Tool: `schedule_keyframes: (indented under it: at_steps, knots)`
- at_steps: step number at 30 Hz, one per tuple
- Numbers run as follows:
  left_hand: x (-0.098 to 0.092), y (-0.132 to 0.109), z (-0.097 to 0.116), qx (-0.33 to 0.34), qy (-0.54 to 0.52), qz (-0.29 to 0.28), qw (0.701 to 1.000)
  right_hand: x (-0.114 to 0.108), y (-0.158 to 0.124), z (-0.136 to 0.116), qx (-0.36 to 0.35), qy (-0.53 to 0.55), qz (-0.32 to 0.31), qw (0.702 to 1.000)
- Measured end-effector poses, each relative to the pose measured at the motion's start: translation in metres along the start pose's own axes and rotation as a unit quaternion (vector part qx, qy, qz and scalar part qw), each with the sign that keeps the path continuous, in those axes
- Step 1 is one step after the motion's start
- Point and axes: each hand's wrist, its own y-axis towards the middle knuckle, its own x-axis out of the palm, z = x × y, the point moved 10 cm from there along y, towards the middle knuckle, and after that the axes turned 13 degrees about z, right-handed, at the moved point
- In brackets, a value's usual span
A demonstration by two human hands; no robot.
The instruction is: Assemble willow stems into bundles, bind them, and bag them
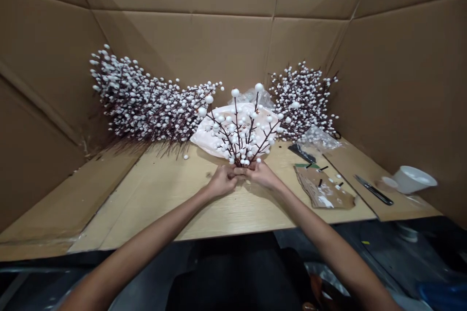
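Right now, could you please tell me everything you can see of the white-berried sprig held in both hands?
The berry sprig is a fan of thin, dark reddish-brown twigs studded with round white beads, small along the stems and larger at the tips; it looks artificial. It stands upright over the wooden table, with its branches spreading upward. The left hand and the right hand pinch its gathered stem base from either side. A pale sheet lies behind it.

Tall brown corrugated cardboard panels (204,43), creased at the seams, enclose a pale wood-grain tabletop (171,199) on three sides. Flat cardboard sheets (51,209) lie along the table's left and right ends. Below its front edge, a dark floor (386,248) shows. The light is soft and even.
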Motion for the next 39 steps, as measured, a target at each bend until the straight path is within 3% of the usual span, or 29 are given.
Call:
schedule_keyframes:
  at_steps: [9,13,20,28,39]
  knots:
    - [0.002,-0.002,0.009,-0.084,-0.096,-0.026,0.991,-0.014,-0.004,-0.019,-0.041,0.042,0.020,0.998]
    - [0.003,-0.003,0.009,-0.099,-0.118,-0.034,0.987,-0.019,0.001,-0.022,-0.073,0.048,0.061,0.994]
    - [0.002,-0.003,0.007,-0.109,-0.124,-0.052,0.985,-0.024,0.009,-0.023,-0.116,0.040,0.126,0.984]
    - [0.006,-0.002,-0.001,-0.111,-0.111,-0.072,0.985,-0.021,0.013,-0.021,-0.127,-0.013,0.124,0.984]
    - [0.006,-0.002,-0.002,-0.108,-0.071,-0.072,0.989,-0.025,0.003,-0.019,-0.195,-0.053,0.149,0.968]
